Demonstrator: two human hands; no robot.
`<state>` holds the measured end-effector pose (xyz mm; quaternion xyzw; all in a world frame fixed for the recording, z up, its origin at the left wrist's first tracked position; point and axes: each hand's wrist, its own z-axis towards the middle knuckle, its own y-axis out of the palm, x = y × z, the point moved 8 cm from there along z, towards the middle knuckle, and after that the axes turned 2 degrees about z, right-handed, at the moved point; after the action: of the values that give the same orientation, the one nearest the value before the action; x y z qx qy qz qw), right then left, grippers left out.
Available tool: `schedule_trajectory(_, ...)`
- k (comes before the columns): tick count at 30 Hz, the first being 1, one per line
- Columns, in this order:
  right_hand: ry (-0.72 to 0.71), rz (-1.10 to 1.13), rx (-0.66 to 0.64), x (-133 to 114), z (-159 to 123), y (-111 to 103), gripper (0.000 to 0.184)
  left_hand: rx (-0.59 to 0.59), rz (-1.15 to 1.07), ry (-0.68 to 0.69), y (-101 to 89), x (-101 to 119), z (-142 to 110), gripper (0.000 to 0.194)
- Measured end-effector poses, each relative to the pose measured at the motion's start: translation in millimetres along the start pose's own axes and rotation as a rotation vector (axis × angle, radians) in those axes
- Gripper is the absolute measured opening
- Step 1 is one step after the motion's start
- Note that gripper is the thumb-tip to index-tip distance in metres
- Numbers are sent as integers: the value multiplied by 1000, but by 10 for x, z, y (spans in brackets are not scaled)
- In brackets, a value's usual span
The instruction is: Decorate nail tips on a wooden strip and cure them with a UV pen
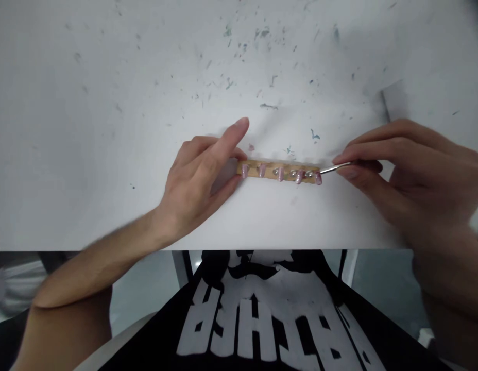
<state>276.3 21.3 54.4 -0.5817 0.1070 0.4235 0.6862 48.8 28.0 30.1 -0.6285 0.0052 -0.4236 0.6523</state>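
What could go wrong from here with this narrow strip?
The metal tool is very near the end pink piece, so a slip might knock or scratch it. The left hand holds the strip only at one end, so the far end may swing if pushed.

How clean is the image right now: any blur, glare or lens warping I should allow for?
Head view: dim, greyish light; soft shadows on the white table; small glints on the wooden strip's pieces; right hand and forearm look soft; fine detail on the strip is hard to read.
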Motion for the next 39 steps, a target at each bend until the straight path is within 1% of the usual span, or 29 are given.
schedule_trajectory(3,6,-44,-5,5,4,-1,4,-1,0,-2,6,3,3,75)
schedule_trajectory(9,24,-66,-21,-2,-7,16,2,-6,0,-1,11,-10,-9,81)
schedule_trajectory(16,17,-61,-34,-11,-10,17,3,-12,3,-8,1,-11,1,75)
schedule_trajectory(19,20,-53,-41,-21,-3,5,2,-17,15,4,-1,-7,3,76)
schedule_trajectory(27,26,-66,-158,26,-49,27,5,-13,-3,-13,-2,-11,-7,75)
schedule_trajectory(34,9,-63,-169,8,-38,19,5,-14,1,-2,-6,8,3,76)
schedule_trajectory(39,9,-71,-161,-17,-24,19,4,8,17,25,-11,17,2,76)
